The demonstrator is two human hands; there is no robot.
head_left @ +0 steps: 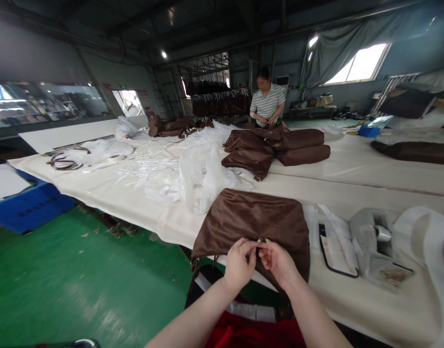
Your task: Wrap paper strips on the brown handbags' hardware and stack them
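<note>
A brown leather handbag [254, 212] lies on the near edge of the table, its lower part hanging over toward me. Both my hands meet at its near side, around a small brass-coloured fitting [261, 239]. My left hand [239, 265] is closed, with thumb and forefinger pinched at the bag by the fitting. My right hand [277, 262] is closed too, its fingertips touching those of the left and its other fingers curled. Something small and dark shows between the fingers, mostly hidden. A strap hangs from the bag's left corner.
Crumpled clear plastic [203, 174] covers the table's middle left. Stacked brown bags [276, 145] lie beyond. To my right are a phone [338, 251], a grey tape dispenser [374, 237] and a white strip [432, 241]. A person [267, 101] stands across the table. A blue crate [29, 205] sits left.
</note>
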